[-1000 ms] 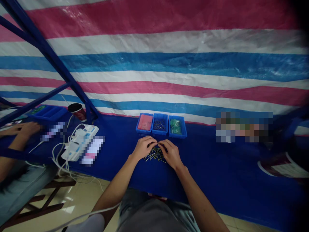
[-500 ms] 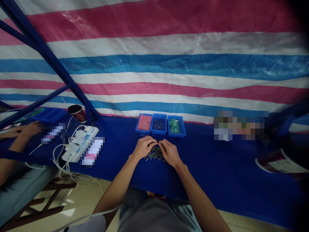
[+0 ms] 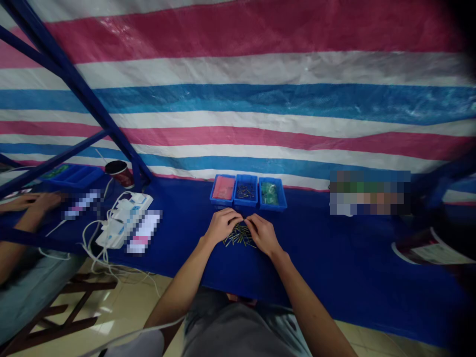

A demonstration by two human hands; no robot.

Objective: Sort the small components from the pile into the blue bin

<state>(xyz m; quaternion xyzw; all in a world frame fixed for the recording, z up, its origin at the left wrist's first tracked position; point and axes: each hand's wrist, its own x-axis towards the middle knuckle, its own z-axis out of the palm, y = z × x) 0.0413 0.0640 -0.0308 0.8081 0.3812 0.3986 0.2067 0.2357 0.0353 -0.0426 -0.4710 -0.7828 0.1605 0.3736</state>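
Note:
Above a loose pile of thin, dark-and-brass metal pieces like long screws or pins (image 3: 240, 237), my two hands almost meet. The fingers of my left hand (image 3: 222, 227) are closed in a pinch. My right hand (image 3: 263, 233) pinches just beside it, thumb and forefinger together. Whatever lies between the fingertips is too small to make out. Just beyond my hands stand three blue bins: the left bin (image 3: 222, 202) has pink packets, the middle bin (image 3: 245, 203) thin metal pieces, and the right bin (image 3: 274, 207) green-and-clear packets.
A white power strip (image 3: 124, 220) with cables and a blurred phone-like item (image 3: 144, 232) lie left on the blue table (image 3: 334, 272). Further left are a dark red cup (image 3: 121, 174), a blue frame bar (image 3: 84, 99) and another person's hand (image 3: 48, 202). A large cup (image 3: 431, 248) is at right.
My hands stay over the pile with nearly the same pinch; the right fingertips shift slightly. The view moves only a little. The other person's hand at left moves slightly.

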